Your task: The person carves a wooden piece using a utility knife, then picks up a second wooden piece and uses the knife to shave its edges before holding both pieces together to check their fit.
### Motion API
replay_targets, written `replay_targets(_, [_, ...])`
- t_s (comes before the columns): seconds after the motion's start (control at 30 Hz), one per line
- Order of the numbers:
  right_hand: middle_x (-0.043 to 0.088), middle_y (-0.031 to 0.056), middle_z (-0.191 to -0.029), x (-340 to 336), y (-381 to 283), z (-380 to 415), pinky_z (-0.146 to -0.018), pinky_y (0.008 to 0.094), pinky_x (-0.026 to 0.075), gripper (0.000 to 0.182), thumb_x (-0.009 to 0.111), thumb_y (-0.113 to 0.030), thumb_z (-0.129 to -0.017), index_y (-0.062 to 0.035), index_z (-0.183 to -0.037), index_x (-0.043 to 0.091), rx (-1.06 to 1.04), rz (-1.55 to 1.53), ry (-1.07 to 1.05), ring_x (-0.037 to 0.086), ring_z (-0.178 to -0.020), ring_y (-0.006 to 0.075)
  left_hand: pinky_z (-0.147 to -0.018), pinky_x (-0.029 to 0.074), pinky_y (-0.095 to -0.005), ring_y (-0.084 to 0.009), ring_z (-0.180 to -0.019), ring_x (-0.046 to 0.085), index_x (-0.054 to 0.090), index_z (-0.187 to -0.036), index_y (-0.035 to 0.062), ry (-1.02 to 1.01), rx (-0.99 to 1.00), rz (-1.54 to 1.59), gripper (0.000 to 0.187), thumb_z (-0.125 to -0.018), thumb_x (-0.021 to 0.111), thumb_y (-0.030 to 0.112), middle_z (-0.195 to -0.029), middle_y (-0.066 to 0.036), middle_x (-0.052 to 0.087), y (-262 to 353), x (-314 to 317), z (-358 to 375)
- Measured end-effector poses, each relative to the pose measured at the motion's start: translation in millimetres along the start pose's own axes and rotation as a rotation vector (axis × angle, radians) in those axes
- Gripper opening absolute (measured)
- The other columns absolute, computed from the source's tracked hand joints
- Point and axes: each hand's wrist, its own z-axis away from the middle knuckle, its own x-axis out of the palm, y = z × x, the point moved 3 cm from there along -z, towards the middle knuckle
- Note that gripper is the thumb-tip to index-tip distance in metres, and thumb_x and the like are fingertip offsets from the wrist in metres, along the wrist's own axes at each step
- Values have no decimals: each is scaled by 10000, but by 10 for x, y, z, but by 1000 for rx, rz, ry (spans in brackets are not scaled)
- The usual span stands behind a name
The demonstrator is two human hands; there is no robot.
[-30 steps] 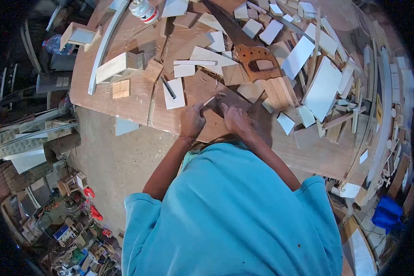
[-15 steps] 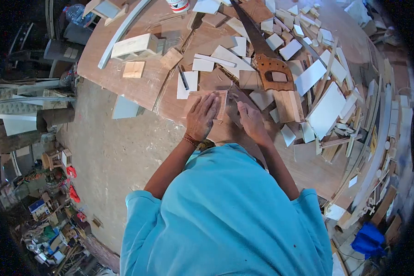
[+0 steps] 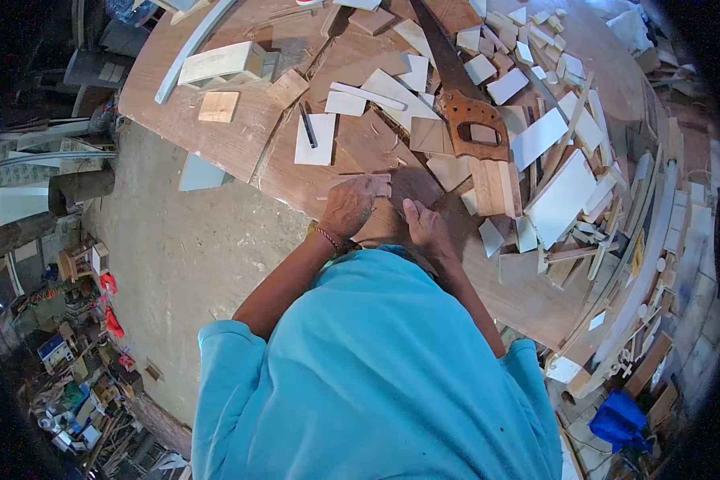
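Observation:
My left hand is curled over a small notched piece of wood at the near edge of the workbench. Its fingers are bent and press on the wood, which shows past the knuckles. To the right and a little nearer my body, my right hand is closed, with the thumb lying along the top. Whatever it holds is hidden or too small to name. A white tile-like piece with a black pen on it lies beyond my left hand. Past my right hand rests a handsaw with a wooden handle.
Offcuts and white panels crowd the right side of the workbench. A pale wooden box-like piece and a small wood block sit at the left. Stacked strips line the right edge; concrete floor shows at left.
My left hand has gone from lying flat with fingers spread to curled over the wood. My right hand has drawn slightly nearer my body. The whole view has shifted a little.

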Motion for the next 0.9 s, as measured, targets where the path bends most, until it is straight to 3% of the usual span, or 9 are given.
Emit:
replay_targets(0.2, [548, 264, -801, 23, 49, -52, -659, 501, 408, 461, 291, -414, -859, -32, -932, 538, 8, 57, -13, 522, -780, 422, -675, 466, -342, -265, -828, 568, 532, -914, 45, -147, 5, -24, 243, -681, 465, 21, -927, -119, 577, 37, -87, -81])
replay_targets(0.3, [539, 273, -811, 0, -22, -71, -646, 466, 402, 457, 280, -390, -868, -15, -920, 536, 28, 65, -48, 505, -796, 435, -656, 465, -344, -260, -814, 569, 529, -925, 51, -85, 31, 1, 255, -680, 463, 22, -913, -118, 578, 16, -78, -100])
replay_targets(0.4, [535, 277, -814, 29, -10, -102, -653, 475, 401, 452, 285, -382, -869, -11, -928, 537, 27, -14, -23, 502, -796, 439, -654, 462, -340, -251, -816, 567, 533, -927, 54, -175, 2, -53, 261, -678, 463, 19, -906, -110, 580, 35, -104, -131])
replay_targets(0.63, [542, 271, -815, 122, -33, -218, -673, 475, 409, 440, 305, -363, -866, 4, -893, 547, 98, 92, -10, 511, -796, 429, -668, 454, -348, -257, -816, 564, 533, -943, 61, -137, 31, 39, 282, -673, 463, 18, -910, -105, 579, 14, -100, -164])
replay_targets(0.9, [553, 281, -794, 122, -59, -302, -706, 489, 412, 546, 290, -402, -859, 49, -769, 584, 182, 150, 27, 547, -792, 397, -654, 452, -355, -264, -787, 565, 532, -940, 58, -127, 6, 5, 286, -666, 464, 11, -863, -115, 581, 8, -109, -175])
